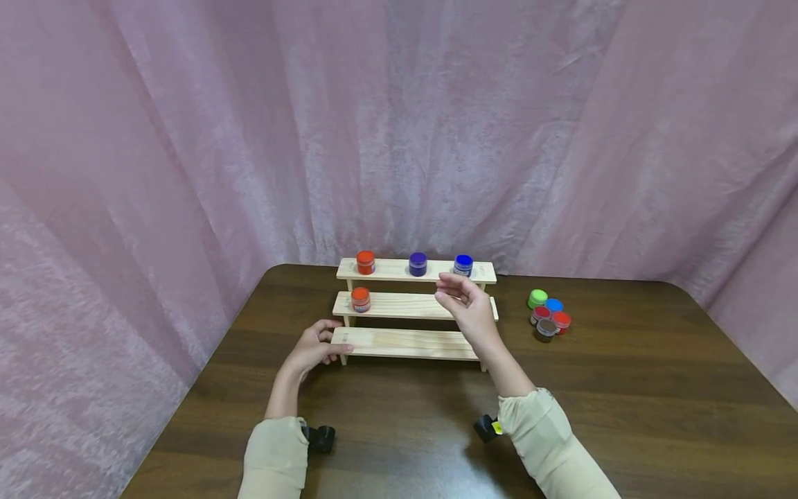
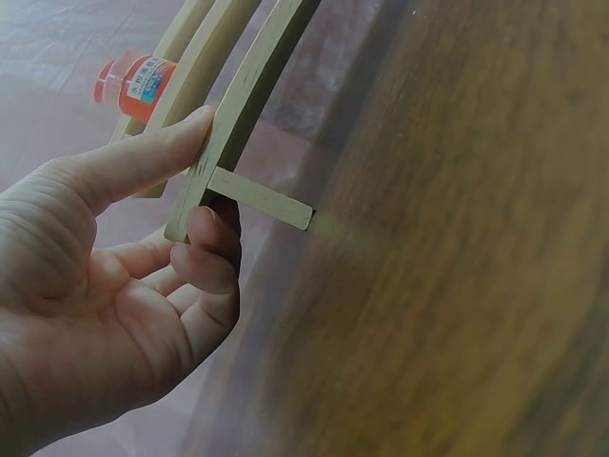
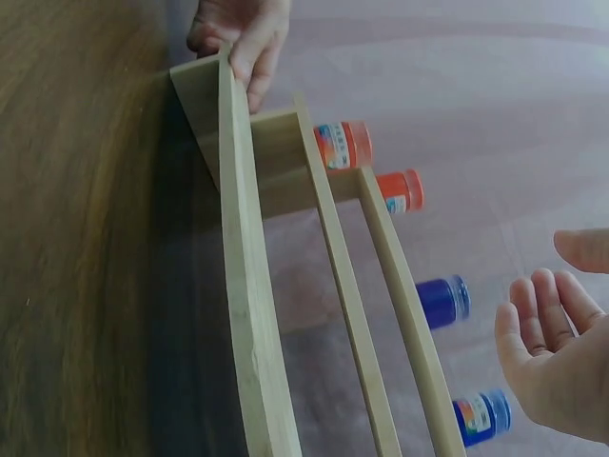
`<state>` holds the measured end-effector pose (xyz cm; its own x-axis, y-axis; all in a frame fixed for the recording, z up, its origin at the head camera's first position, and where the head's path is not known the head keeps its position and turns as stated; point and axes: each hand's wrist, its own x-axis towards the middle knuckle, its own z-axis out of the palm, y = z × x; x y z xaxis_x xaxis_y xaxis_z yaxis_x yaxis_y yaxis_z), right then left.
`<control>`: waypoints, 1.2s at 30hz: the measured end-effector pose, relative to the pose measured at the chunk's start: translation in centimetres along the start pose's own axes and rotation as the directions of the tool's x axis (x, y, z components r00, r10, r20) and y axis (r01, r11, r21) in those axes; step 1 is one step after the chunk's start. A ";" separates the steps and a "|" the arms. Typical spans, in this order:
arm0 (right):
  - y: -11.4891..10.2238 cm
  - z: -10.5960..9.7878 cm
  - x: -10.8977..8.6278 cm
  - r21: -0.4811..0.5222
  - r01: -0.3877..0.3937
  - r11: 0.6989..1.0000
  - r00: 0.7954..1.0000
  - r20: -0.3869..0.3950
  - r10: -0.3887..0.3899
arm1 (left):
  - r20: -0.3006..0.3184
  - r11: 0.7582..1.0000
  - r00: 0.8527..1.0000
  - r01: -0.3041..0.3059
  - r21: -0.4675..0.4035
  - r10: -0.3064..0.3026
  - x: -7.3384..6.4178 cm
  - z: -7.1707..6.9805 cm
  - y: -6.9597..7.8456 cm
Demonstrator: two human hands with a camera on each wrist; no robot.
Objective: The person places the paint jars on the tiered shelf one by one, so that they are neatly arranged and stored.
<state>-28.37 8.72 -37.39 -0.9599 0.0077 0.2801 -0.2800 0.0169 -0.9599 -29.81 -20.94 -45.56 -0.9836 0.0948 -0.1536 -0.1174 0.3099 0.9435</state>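
A three-tier wooden rack [image 1: 411, 341] stands on the table. My left hand [image 1: 314, 350] grips the left end of its lowest board, thumb on top and fingers curled beneath, as the left wrist view shows. My right hand [image 1: 467, 308] hovers over the right part of the rack, fingers bent loosely with nothing between them. On the top board stand an orange-red paint jar [image 1: 366, 263], a purple paint jar [image 1: 418, 264] and a blue paint jar [image 1: 463, 265], the last just behind my right fingertips. An orange paint jar [image 1: 360, 299] sits at the middle board's left end.
Right of the rack, several paint jars cluster on the brown table [image 1: 648, 374]: a green jar [image 1: 537, 299], a light blue jar [image 1: 553, 305], a dark red jar [image 1: 540, 315], a red jar [image 1: 562, 321] and a brown jar [image 1: 546, 330]. A pink curtain [image 1: 436, 138] hangs behind.
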 end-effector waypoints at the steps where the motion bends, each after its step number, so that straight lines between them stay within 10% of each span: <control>1: 0.0 -0.2 0.0 0.002 0.002 1.000 1.000 -0.005 -0.002 | -0.002 1.000 1.000 0.002 -0.003 -0.002 0.0 0.0 0.0; 27: 1.0 -9.0 -2.0 0.063 -0.102 0.993 0.980 -0.166 0.111 | 0.004 1.000 1.000 -0.007 -0.009 0.007 -0.2 -0.2 -0.1; 36: 2.4 -12.3 -2.2 -0.119 -0.076 0.990 0.964 -0.261 0.043 | 0.007 1.000 1.000 -0.007 -0.011 0.007 -0.2 -0.1 0.1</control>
<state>-26.78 21.03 -40.09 -0.9346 0.2692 0.2325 -0.2025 0.1347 -0.9700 -29.62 -21.02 -45.45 -0.9834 0.1039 -0.1486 -0.1116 0.2989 0.9477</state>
